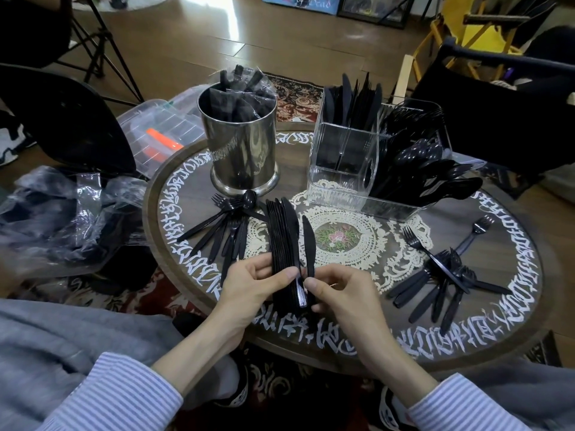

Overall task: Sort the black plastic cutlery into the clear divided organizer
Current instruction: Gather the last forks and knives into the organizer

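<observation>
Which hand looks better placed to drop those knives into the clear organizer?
The left hand, probably: it already grips the stack of knives, while the right hand only pinches one knife. The organizer already holds knives at the back.

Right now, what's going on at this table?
A person is sorting black plastic cutlery. The left hand grips a stack of knives, while the right hand pinches a single knife beside it. The clear organizer already holds knives at the back and forks and spoons on the right. Loose forks lie in a left pile and a right pile. A metal cup holds wrapped cutlery.
</observation>
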